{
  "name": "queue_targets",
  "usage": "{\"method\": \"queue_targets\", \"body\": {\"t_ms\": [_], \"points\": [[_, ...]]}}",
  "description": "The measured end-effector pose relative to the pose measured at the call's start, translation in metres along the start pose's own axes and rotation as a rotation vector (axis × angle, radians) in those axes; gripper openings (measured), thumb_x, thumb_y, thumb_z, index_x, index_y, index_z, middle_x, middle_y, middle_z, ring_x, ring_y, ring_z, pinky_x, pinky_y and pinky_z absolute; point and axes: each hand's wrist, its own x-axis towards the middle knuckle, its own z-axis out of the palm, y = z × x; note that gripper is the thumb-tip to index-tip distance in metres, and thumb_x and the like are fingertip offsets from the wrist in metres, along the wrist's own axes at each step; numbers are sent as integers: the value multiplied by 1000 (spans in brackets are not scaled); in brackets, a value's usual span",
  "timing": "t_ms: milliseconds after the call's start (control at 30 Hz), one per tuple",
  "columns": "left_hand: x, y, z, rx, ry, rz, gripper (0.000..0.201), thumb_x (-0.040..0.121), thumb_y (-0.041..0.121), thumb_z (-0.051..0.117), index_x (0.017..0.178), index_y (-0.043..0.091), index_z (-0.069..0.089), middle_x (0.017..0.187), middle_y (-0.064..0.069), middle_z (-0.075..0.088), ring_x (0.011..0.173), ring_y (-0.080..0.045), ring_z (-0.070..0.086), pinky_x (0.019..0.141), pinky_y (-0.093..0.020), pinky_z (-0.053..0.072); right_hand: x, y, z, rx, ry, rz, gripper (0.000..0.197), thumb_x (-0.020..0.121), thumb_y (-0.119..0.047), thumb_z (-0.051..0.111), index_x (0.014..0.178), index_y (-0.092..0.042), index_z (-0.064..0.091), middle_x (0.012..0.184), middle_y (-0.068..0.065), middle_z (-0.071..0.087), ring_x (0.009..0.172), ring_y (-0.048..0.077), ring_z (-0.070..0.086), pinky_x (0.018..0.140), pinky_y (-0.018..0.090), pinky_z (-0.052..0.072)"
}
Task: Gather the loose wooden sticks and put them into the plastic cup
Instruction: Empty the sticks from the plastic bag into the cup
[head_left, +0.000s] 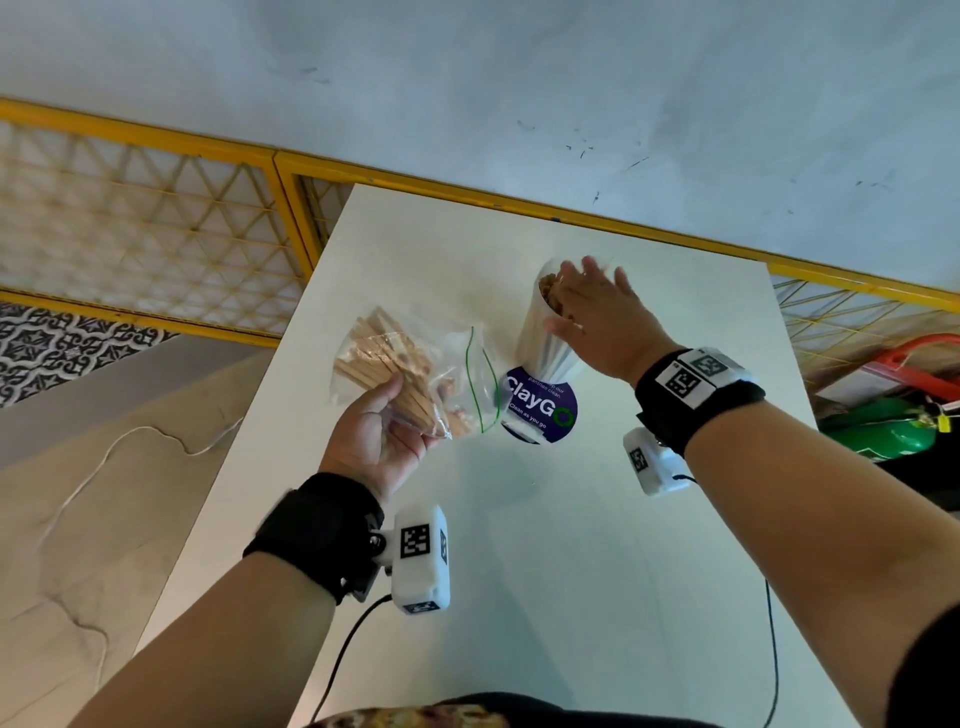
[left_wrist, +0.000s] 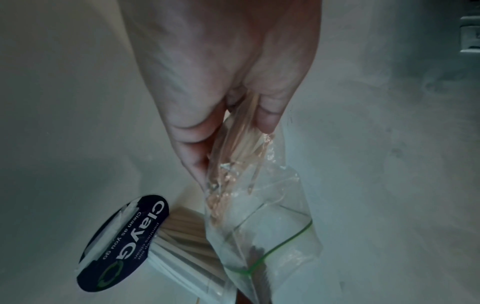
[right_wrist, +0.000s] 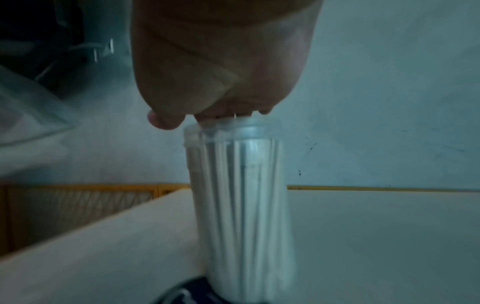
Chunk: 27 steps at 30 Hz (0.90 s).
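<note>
Sticks (head_left: 551, 295) of pale wood stand already in the tall clear plastic cup (head_left: 540, 338), which stands upright on a dark blue round sticker (head_left: 540, 410) near the middle of the white table (head_left: 519, 545), a little toward its far edge. The right hand (head_left: 597, 317) lies flat over the mouth of the cup with straight, spread fingers (right_wrist: 226, 115), grasping nothing, so I judge it is pressing the stick tops down to level them. The left hand (head_left: 376, 436) has its fingers curled around a clear plastic zip bag with a green seal line (head_left: 415, 374), held above the table just left of the cup; more wooden sticks are inside the bag. The step in hand seems to be the packing of the cup, with one further batch waiting. The next move probably calls for lifting the right hand away and taking sticks from the bag's open end, while keeping the cup from tipping. How full the cup is cannot be told, because the palm covers its mouth. The right wrist view is blurred, and the bag hides part of the cup in the left wrist view.
</note>
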Motion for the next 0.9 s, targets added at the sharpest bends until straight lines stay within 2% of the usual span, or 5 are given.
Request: {"method": "queue_targets", "body": {"t_ms": [133, 267, 433, 667, 900], "points": [[-4, 4, 5, -56, -34, 18, 12, 95, 18, 49, 98, 13, 60, 102, -9, 69, 90, -31, 72, 93, -51, 51, -27, -39, -31, 434, 435, 152, 28, 90, -28, 49, 94, -9, 70, 98, 8, 69, 98, 24, 61, 84, 26, 44], [-6, 2, 14, -39, -75, 25, 12, 92, 15, 51, 93, 12, 62, 99, -11, 71, 98, -28, 69, 99, -50, 46, -65, -90, -29, 950, 129, 138, 10, 85, -15, 66, 89, -15, 75, 80, -7, 73, 62, -4, 59, 63, 7, 44], [-18, -7, 38, 188, -172, 22, 21, 93, 23, 54, 110, 11, 59, 103, -14, 66, 89, -27, 62, 82, -38, 51, -69, -113, 9, 1389, 137, 313, 14, 71, -13, 65, 82, -16, 72, 87, 8, 74, 91, 31, 70, 88, 48, 56], [-31, -5, 52, 277, -200, -95, 58, 98, 54, 29, 131, 12, 52, 129, -22, 49, 131, -48, 40, 102, -61, 36, -88, -117, 9, 1862, -105, 101, 15, 70, -10, 64, 79, -14, 77, 82, 1, 73, 82, 15, 68, 98, 39, 49], [-37, -10, 60, 499, -182, -104, 57, 97, 54, 33, 143, 20, 37, 106, -13, 68, 85, -30, 68, 69, -44, 56, -92, -113, 17, 1960, -201, 100, 17, 80, -7, 58, 91, -8, 71, 81, 1, 71, 78, 17, 68, 88, 41, 55]]}}
